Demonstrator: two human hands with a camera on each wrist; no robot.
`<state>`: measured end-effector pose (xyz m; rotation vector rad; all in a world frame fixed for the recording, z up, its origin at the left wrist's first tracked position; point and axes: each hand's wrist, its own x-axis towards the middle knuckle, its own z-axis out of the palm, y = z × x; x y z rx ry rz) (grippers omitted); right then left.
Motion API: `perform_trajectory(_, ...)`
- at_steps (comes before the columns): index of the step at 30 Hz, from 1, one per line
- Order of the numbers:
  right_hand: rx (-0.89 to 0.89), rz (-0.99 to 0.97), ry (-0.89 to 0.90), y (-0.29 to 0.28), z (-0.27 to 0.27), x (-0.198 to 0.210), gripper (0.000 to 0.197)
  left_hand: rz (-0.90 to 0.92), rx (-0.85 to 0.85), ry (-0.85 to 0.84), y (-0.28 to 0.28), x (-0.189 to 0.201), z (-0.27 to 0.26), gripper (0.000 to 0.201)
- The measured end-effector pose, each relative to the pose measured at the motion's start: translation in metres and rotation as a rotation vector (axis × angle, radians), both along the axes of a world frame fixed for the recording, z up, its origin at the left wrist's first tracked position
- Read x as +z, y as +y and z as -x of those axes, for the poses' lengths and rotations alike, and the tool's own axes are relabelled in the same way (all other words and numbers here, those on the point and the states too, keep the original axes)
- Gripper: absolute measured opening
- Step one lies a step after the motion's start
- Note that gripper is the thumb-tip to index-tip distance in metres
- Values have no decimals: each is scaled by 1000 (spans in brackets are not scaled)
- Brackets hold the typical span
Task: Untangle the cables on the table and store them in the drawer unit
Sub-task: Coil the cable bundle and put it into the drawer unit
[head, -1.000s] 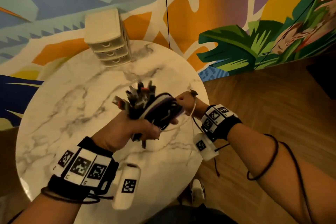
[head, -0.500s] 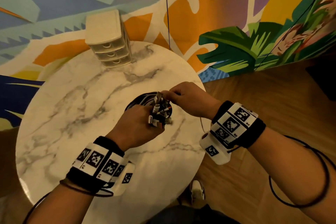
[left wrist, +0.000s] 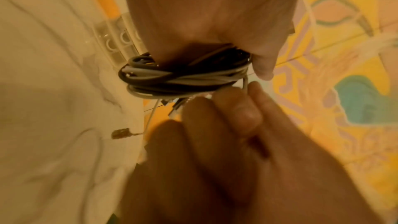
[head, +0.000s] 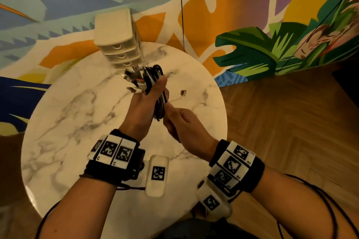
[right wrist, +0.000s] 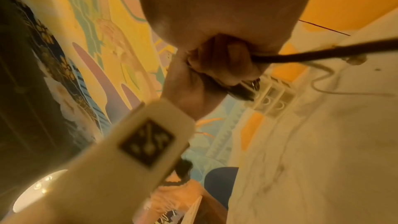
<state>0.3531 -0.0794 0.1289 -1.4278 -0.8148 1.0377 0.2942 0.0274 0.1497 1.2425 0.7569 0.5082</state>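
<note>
The left hand [head: 144,106] has its fingers curled tight round a coiled bundle of black and white cables [head: 153,79], thumb laid along the coil, with a spray of metal-tipped plugs sticking out toward the upper left of the head view. In the left wrist view the same bundle [left wrist: 185,77] shows as looped dark and pale strands pinned between palm and fingers [left wrist: 237,113]. Just right of it in the head view, the right hand [head: 184,124] pinches the lower end of the coil with curled fingers; the right wrist view shows a dark cable strand [right wrist: 301,54] clamped in that fist and running toward the frame's right edge. One thin white cable with a small dark plug [head: 183,93] lies on the round white marble table [head: 77,122], right of the hands. The small cream plastic three-drawer unit [head: 118,42] stands at the table's far edge, upper centre of the head view, its drawers shut.
</note>
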Motion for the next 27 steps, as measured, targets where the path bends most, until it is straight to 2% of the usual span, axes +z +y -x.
perform_trajectory(3,29,-24,117,-1,13,-16,55,92,33,-157,2,9,-3,23)
perform_trajectory(6,75,29,286,-3,17,-30,50,235,-13,-304,3,20,-2,38)
perform_trajectory(8,127,134,289,0,16,-41,47,274,-123,-378,2,26,2,41)
perform_trajectory(10,142,273,209,11,11,-52,46,301,-291,-451,-2,29,6,50)
perform_trajectory(12,147,318,171,18,5,-56,37,324,-476,-471,-5,30,12,54)
perform_trajectory(13,137,312,131,17,-3,-53,32,324,-563,-456,-6,31,16,54)
perform_trajectory(15,53,435,159,13,-21,-48,40,287,-708,-377,-9,32,26,52)
perform_trajectory(16,2,465,84,10,-32,-48,45,245,-756,-314,-10,31,32,49)
perform_trajectory(18,43,498,-103,10,-52,-50,46,137,-817,-154,-11,30,43,41)
perform_trajectory(21,93,499,-271,17,-72,-56,54,45,-801,139,-9,25,58,46)
perform_trajectory(23,128,509,-368,14,-79,-46,56,-16,-764,280,-8,21,63,47)
perform_trajectory(27,203,500,-519,9,-83,-35,56,-220,-681,390,-12,15,61,39)
